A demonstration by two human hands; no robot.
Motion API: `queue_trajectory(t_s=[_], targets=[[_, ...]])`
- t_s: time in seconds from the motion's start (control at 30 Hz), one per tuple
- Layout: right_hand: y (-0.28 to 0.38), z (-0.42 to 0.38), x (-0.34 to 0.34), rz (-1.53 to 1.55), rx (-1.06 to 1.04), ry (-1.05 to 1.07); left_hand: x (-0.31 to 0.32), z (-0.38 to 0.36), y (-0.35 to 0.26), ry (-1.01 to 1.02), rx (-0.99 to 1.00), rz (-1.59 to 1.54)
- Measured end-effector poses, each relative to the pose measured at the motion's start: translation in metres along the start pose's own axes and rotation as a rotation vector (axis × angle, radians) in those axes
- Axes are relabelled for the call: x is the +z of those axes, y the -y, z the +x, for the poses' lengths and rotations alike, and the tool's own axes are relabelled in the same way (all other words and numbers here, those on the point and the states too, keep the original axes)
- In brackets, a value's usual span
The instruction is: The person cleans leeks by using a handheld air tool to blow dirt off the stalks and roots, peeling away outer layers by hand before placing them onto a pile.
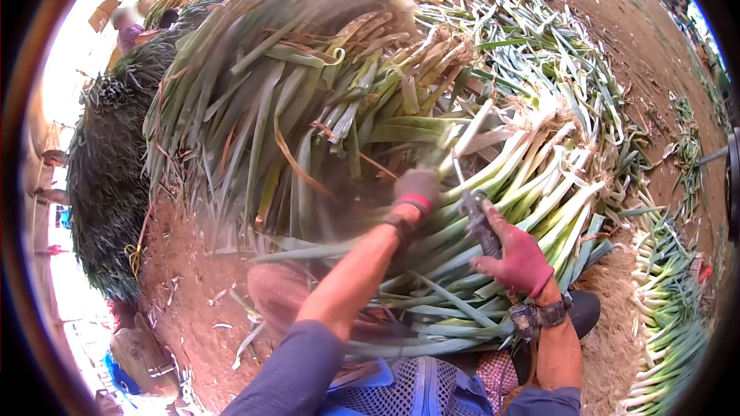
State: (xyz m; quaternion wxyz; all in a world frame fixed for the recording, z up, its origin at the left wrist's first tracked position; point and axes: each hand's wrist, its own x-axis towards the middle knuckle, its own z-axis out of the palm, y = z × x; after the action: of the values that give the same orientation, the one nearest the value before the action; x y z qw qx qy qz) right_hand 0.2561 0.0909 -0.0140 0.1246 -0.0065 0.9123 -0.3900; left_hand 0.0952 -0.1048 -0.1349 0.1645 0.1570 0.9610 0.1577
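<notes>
My left hand (418,187), in a dark glove with a red cuff, is blurred and closed around a long green onion (469,137), whose pale stalk sticks out up and to the right. My right hand (515,256), in a dusty red glove, grips a grey-handled tool (484,231) with a thin pale tip. That tip points up beside the stalk. Under both hands lies a heap of green onions (532,185) across my lap, white root ends to the right and leaves to the left. The left fingers are mostly hidden by blur.
A large pile of unpeeled green onions (308,85) rises ahead. Stripped leaves (532,38) litter the ground beyond. At the right lies a row of clean green onions (655,316). A dark leafy stack (108,162) and a person (127,31) are at the left.
</notes>
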Motion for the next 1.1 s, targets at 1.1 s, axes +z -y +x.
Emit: queue_trajectory(t_s=[1.1], targets=[[0.047, 0.011, -0.001, 0.113, -0.112, -0.041, -0.155, 0.076, 0.09, -0.233, -0.205, 0.498]])
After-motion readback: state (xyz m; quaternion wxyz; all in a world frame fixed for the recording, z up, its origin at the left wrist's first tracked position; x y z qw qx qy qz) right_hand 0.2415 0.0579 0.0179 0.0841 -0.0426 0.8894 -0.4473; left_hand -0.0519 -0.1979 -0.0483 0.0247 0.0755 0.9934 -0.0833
